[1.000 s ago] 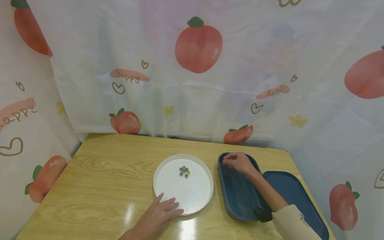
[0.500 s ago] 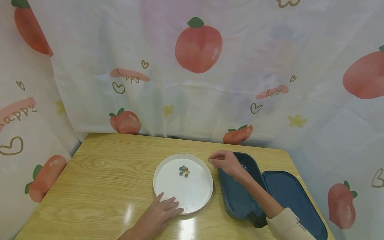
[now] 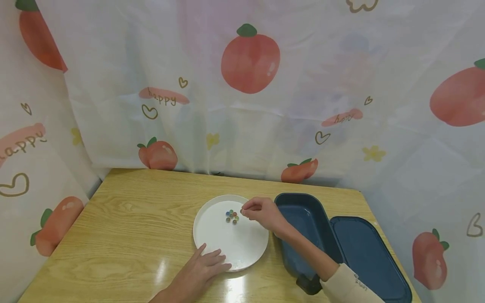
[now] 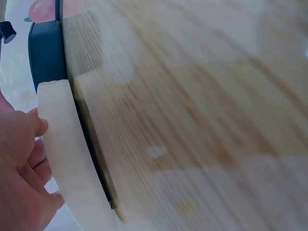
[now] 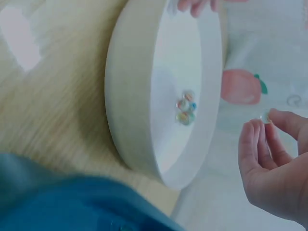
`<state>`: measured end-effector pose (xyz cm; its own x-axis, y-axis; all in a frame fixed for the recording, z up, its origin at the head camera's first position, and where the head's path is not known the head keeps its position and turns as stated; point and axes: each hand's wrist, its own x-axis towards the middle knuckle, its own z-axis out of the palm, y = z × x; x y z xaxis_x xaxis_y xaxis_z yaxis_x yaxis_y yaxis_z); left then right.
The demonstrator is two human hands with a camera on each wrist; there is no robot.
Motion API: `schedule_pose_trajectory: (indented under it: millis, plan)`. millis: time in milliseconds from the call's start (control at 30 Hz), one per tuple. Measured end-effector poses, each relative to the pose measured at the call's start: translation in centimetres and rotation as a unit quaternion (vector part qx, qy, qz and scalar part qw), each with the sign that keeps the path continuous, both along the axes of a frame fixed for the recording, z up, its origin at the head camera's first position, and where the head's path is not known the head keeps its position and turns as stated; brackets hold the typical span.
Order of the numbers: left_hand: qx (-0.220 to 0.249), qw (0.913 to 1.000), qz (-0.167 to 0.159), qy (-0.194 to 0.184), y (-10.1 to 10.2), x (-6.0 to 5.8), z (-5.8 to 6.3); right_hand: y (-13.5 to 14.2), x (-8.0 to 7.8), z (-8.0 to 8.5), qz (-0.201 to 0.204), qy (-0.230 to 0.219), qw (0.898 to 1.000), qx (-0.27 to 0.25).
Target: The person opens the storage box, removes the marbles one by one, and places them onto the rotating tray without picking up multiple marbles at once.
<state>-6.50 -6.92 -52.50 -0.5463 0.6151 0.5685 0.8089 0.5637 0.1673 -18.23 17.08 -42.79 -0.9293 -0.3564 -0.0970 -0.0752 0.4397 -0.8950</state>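
A round white tray (image 3: 242,248) with a raised rim lies on the wooden table. Several glass marbles (image 3: 232,216) sit clustered toward its far side. My right hand (image 3: 267,216) pinches one more clear marble (image 5: 265,117) between thumb and fingertips, over the tray's right part and just right of the cluster. At the near left, my left hand (image 3: 201,269) rests on the tray's rim with fingers spread. The left wrist view shows those fingertips against the outer wall of the tray (image 4: 67,144).
A deep dark blue rectangular box (image 3: 305,219) stands open right of the tray, under my right forearm. Beside it lies a flat dark blue lid (image 3: 369,252) near the table's right edge. A peach-printed curtain (image 3: 242,118) hangs behind the table (image 3: 132,219).
My right hand has moved left, out of the blue box and across to the tray, carrying a marble. My left hand stays at the rim.
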Motion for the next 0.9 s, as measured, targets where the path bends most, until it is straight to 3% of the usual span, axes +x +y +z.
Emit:
schedule_pose_trajectory:
  millis: [233, 633, 900]
  plan:
    - [-0.001, 1.0, -0.004, -0.009, 0.0, 0.1, 0.0, -1.5, 0.4, -1.6, 0.024, -0.005, 1.0, 0.013]
    - [-0.001, 1.0, -0.004, -0.002, -0.1, -0.1, -0.2, -2.6, 1.4, -3.8, 0.011, -0.016, 1.0, 0.02]
    - [0.003, 1.0, -0.006, -0.006, -0.1, -0.1, -0.2, -2.6, 1.4, -4.8, 0.009, -0.001, 0.997, 0.077]
